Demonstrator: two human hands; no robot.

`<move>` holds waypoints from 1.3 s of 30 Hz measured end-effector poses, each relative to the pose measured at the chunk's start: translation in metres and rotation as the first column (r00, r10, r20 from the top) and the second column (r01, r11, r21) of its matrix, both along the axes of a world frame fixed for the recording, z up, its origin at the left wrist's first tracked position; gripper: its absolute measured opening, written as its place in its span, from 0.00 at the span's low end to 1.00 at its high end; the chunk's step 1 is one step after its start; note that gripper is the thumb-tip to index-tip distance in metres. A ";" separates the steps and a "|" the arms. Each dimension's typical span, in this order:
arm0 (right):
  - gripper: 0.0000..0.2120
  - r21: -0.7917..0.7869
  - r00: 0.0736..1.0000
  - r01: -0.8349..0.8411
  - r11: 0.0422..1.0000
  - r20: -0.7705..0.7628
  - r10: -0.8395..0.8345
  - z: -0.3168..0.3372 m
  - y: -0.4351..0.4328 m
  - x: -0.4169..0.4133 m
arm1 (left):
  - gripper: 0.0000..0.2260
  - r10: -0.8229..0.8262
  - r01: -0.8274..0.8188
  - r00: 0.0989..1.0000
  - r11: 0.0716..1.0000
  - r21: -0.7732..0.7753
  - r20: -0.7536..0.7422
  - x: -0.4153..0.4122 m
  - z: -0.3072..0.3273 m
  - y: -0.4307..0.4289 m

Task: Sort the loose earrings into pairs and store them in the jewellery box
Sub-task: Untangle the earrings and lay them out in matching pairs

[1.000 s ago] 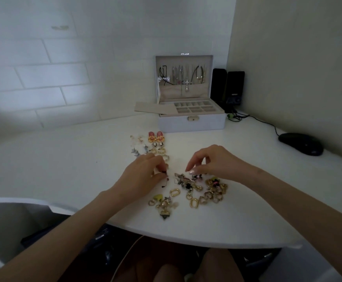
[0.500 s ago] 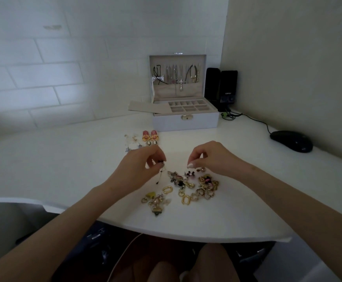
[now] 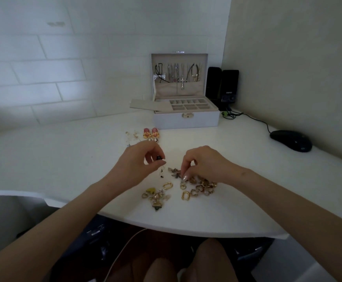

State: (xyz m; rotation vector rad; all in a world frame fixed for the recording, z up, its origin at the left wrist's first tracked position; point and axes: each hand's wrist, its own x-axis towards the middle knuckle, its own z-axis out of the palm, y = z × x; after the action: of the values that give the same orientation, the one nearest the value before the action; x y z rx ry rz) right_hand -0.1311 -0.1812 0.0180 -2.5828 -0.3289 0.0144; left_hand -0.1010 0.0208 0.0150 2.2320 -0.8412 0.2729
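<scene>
The left hand [image 3: 139,162] pinches a small dark earring [image 3: 159,158] above the desk [image 3: 64,159], its drop dangling; a loose grip could let it fall among the unsorted ones. The right hand [image 3: 204,164] pinches into the tangled heap of loose earrings [image 3: 200,187]; hooked pieces may drag along. The open jewellery box [image 3: 186,119] stands well behind.

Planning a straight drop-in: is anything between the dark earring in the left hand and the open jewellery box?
Nothing visible does: the pink earring pair lies left of the line from left hand to jewellery box, whose lid stands open.
</scene>
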 end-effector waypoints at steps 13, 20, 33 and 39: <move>0.08 -0.030 0.999 0.052 0.998 0.014 -0.051 -0.003 -0.003 0.000 | 0.03 0.015 -0.015 1.000 1.000 0.003 0.019 -0.002 0.007 -0.001; 0.05 0.045 1.000 0.005 0.999 -0.031 -0.004 0.006 -0.009 0.001 | 0.02 0.023 -0.022 0.999 1.000 -0.009 0.025 -0.002 0.007 0.002; 0.07 0.511 0.989 0.002 0.860 -0.127 0.073 0.024 -0.031 -0.004 | 0.04 0.007 -0.007 1.000 0.999 -0.042 -0.002 -0.004 0.006 -0.001; 0.05 0.544 0.993 -0.006 0.839 -0.094 0.068 0.025 -0.029 -0.006 | 0.03 -0.007 0.005 1.000 0.997 -0.076 -0.027 -0.006 0.007 -0.003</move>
State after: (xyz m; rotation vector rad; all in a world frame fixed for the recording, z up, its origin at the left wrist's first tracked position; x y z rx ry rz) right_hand -0.1368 -0.2097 0.0427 -1.9988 -0.2909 0.0668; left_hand -0.1070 0.0176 0.0222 2.1581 -0.8094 0.2663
